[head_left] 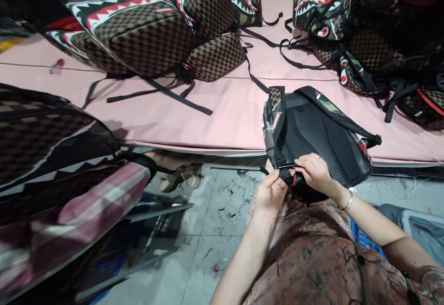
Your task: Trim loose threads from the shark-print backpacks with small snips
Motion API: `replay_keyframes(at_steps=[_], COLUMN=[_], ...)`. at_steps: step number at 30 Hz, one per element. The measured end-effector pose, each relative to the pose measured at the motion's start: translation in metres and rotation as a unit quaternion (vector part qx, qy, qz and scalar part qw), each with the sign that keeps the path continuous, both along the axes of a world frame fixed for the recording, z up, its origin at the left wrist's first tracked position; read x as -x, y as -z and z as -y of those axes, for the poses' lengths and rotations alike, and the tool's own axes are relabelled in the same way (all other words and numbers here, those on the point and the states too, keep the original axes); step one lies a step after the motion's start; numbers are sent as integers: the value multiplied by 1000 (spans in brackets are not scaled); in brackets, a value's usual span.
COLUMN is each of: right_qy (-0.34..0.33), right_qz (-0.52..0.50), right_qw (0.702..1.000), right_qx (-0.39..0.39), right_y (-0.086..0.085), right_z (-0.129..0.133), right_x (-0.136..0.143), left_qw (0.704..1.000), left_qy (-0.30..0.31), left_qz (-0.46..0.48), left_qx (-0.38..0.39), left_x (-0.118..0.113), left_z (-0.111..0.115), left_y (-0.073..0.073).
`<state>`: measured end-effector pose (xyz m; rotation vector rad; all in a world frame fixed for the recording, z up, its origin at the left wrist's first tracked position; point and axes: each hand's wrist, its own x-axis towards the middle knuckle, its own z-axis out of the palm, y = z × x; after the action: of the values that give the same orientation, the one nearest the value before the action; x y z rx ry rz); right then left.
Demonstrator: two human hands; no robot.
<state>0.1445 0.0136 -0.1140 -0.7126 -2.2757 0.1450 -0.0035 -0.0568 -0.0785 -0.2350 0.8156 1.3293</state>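
A backpack with a black mesh back panel leans over the front edge of the pink-covered table, its shoulder straps facing up. My left hand pinches the lower end of the left shoulder strap. With its fingers closed, my right hand grips the same strap end at a dark buckle. A bit of red shows below the buckle. The fingertips partly cover the exact hold, and the backpack's front side faces away.
Checkered backpacks with shark-teeth prints stand at the back left; more bags crowd the right. Loose straps trail over the pink tablecloth. Another backpack rests at left on plaid cloth. Thread scraps litter the tiled floor. A blue crate sits by my right arm.
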Motion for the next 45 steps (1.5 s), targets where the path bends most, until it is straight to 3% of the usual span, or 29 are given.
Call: replay_keyframes(at_steps=[12,19,26,30,33,35,40,45], right_qy=[25,-1,8,-7,-17,-7,-1,-12], right_qz=[22,28,-42,-103,-191,-210,-97,-22], right_qw=[999,999,997,985,945,932,985,997], right_qx=[9,33,58,141,264,296,142,74], right_y=[1,2,3,-1,-7,-10,-5,1], right_z=[2,-1,-1,2,5,4,-4,-5], right_x=[-1,1,9,16,18,17,5,-1], left_qw=[999,1000,1000,1000,999,999,999,999], left_qy=[11,17,22,19,16,17,11,7], left_qz=[29,12,2,3,3,6,16,19], left_qx=[-7,-8,-6,-19,-30,-36,-27,-32], left_x=[3,1,2,1,1,2,2,2], left_z=[0,0,0,-1,-1,0,0,0], left_y=[4,6,7,8,8,8,6,2])
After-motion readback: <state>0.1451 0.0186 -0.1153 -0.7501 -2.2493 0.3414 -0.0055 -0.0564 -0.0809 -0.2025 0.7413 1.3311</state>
